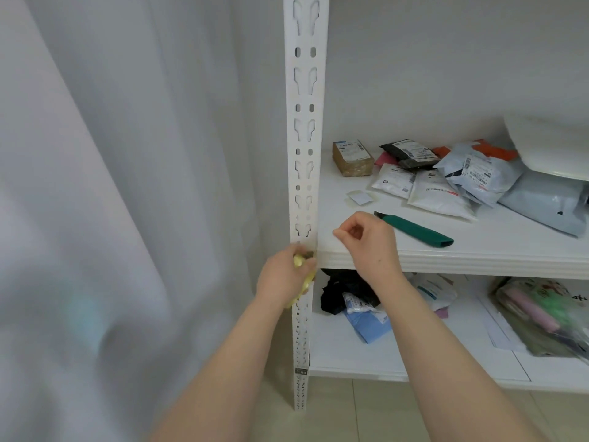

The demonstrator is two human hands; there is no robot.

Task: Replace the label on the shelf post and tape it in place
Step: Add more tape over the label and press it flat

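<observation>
The white slotted shelf post (305,129) runs down the middle of the head view. My left hand (283,275) is closed on a yellowish roll of tape (301,275) and holds it against the post at the level of the upper shelf's front edge. A small dark label (307,254) shows at the post just above that hand's fingers. My right hand (369,240) hovers to the right of the post above the shelf edge, thumb and forefinger pinched together; what they pinch, if anything, is too thin to tell. Another dark label (301,371) sits low on the post.
On the upper shelf (446,260) lie a green utility knife (414,229), a small pale paper piece (360,197), a brown box (352,157) and several mail parcels (446,183). The lower shelf (366,362) holds bags and papers. A white curtain (127,186) hangs on the left.
</observation>
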